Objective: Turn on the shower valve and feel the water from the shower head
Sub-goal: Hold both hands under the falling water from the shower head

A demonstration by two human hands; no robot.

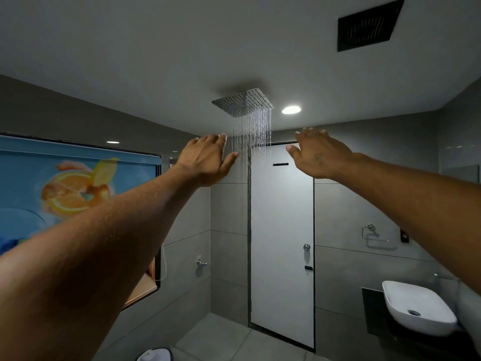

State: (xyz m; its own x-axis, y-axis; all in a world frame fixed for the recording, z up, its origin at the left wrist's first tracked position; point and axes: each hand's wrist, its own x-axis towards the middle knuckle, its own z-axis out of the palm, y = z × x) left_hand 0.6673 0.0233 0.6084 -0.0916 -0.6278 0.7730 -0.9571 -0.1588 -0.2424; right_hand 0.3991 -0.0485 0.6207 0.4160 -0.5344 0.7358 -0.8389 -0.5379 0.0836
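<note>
A square metal shower head (243, 102) hangs from the ceiling, and thin streams of water (252, 134) fall from it. Both my arms are stretched up toward the streams. My left hand (205, 160) is open, back toward me, just left of the falling water, with the thumb at its edge. My right hand (316, 155) is open too, fingers spread, a little to the right of the streams. Neither hand holds anything. A small chrome valve (201, 262) sits low on the left wall.
A white door (282, 243) with a round knob stands straight ahead. A white basin (416, 306) on a dark counter is at the lower right, a towel ring (372, 234) above it. A window blind (75, 188) with an orange-fruit print covers the left wall. A white bin lid (154, 355) lies on the floor.
</note>
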